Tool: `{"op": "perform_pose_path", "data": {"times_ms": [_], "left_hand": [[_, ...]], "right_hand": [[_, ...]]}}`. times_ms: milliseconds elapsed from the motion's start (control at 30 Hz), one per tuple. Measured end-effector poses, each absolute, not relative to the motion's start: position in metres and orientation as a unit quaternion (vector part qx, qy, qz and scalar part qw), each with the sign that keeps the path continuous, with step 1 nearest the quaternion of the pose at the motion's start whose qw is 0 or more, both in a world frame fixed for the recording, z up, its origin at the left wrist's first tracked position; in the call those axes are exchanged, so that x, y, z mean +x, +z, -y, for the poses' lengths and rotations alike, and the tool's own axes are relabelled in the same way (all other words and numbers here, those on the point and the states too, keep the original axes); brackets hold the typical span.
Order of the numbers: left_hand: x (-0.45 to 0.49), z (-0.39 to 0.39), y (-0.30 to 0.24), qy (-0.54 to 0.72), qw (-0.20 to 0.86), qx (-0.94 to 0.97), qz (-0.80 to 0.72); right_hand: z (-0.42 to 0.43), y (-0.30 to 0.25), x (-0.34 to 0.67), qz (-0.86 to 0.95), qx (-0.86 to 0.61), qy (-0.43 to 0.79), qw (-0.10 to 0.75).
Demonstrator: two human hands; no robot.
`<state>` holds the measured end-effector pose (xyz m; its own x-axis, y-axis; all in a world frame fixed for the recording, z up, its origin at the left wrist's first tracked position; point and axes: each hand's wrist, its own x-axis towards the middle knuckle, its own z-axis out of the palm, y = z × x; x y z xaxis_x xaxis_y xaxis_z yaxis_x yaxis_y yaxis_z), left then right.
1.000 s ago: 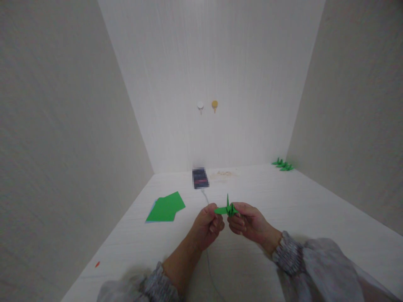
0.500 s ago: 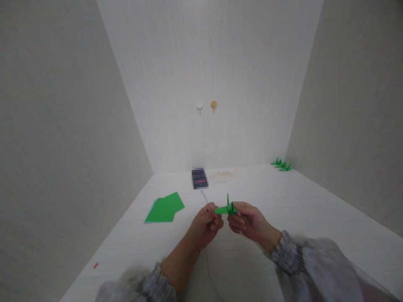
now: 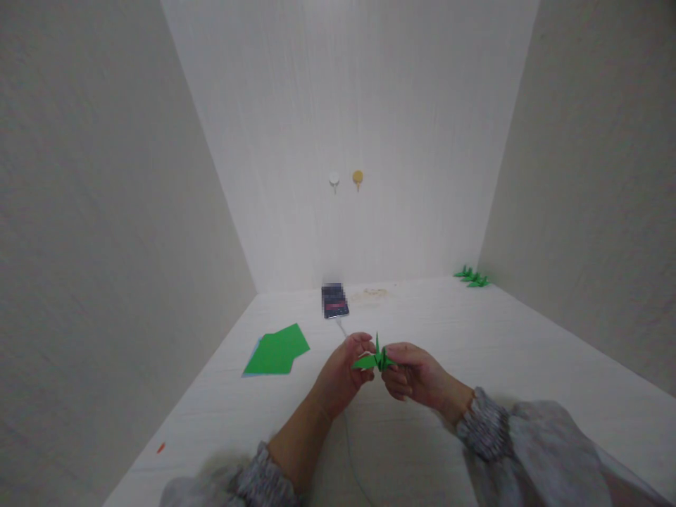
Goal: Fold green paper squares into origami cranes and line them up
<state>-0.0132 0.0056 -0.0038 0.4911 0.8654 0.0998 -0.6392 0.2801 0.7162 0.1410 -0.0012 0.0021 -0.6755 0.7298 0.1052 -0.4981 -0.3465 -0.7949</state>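
Note:
A small green paper crane is held above the table, one wing reaching left and a thin point standing up. My right hand pinches it at its right side between thumb and fingers. Close around the left wing is my left hand, its fingers parted and curved. Whether those fingers touch the wing is hard to tell.
Green paper sheets lie at the left, a light blue edge beneath. A phone with a cable rests by the back wall. Several green folded cranes stand at the back right. An orange scrap lies front left.
My left fingers have let go of the wing's tip and spread apart. The crane has shifted slightly left and down, still in my right hand.

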Motion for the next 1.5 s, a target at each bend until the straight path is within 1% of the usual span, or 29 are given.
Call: {"op": "perform_pose_path", "data": {"times_ms": [133, 233, 300, 367, 467, 500, 600, 700, 767, 833, 967, 1133, 1367, 1500], "left_hand": [[-0.014, -0.003, -0.006, 0.446, 0.764, 0.436, -0.163], [-0.014, -0.003, -0.007, 0.446, 0.754, 0.454, -0.161], [-0.014, -0.004, -0.006, 0.457, 0.748, 0.453, -0.163], [-0.014, -0.006, -0.005, 0.468, 0.746, 0.442, -0.171], [-0.014, -0.008, -0.003, 0.483, 0.743, 0.422, -0.192], [-0.014, -0.008, -0.003, 0.488, 0.742, 0.415, -0.198], [-0.014, -0.008, 0.000, 0.499, 0.743, 0.395, -0.207], [-0.013, -0.008, 0.002, 0.495, 0.748, 0.391, -0.204], [-0.011, -0.008, 0.002, 0.491, 0.748, 0.399, -0.203], [-0.010, -0.009, 0.002, 0.487, 0.743, 0.409, -0.206], [-0.009, -0.008, 0.002, 0.472, 0.734, 0.439, -0.214], [-0.009, -0.008, 0.001, 0.455, 0.723, 0.463, -0.238], [-0.007, -0.012, -0.004, 0.440, 0.713, 0.480, -0.259], [-0.007, -0.010, -0.001, 0.432, 0.713, 0.484, -0.268]], "right_hand": [[0.002, 0.003, 0.141, 0.427, -0.177, 0.809, 0.363], [0.003, 0.005, 0.138, 0.440, -0.209, 0.794, 0.364], [0.002, 0.005, 0.135, 0.465, -0.239, 0.767, 0.371], [-0.001, 0.004, 0.134, 0.501, -0.266, 0.719, 0.402], [-0.006, 0.005, 0.139, 0.571, -0.306, 0.594, 0.477], [-0.008, 0.005, 0.143, 0.602, -0.330, 0.528, 0.499], [-0.010, 0.009, 0.153, 0.720, -0.370, 0.292, 0.509], [-0.011, 0.012, 0.159, 0.816, -0.335, 0.104, 0.460], [-0.012, 0.011, 0.160, 0.856, -0.308, 0.023, 0.415], [-0.013, 0.009, 0.160, 0.871, -0.299, -0.033, 0.388], [-0.014, 0.007, 0.161, 0.868, -0.301, -0.085, 0.386], [-0.012, 0.010, 0.161, 0.884, -0.298, -0.087, 0.349], [-0.015, 0.009, 0.163, 0.896, -0.290, -0.122, 0.313], [-0.012, 0.010, 0.161, 0.899, -0.308, -0.102, 0.295]]}}
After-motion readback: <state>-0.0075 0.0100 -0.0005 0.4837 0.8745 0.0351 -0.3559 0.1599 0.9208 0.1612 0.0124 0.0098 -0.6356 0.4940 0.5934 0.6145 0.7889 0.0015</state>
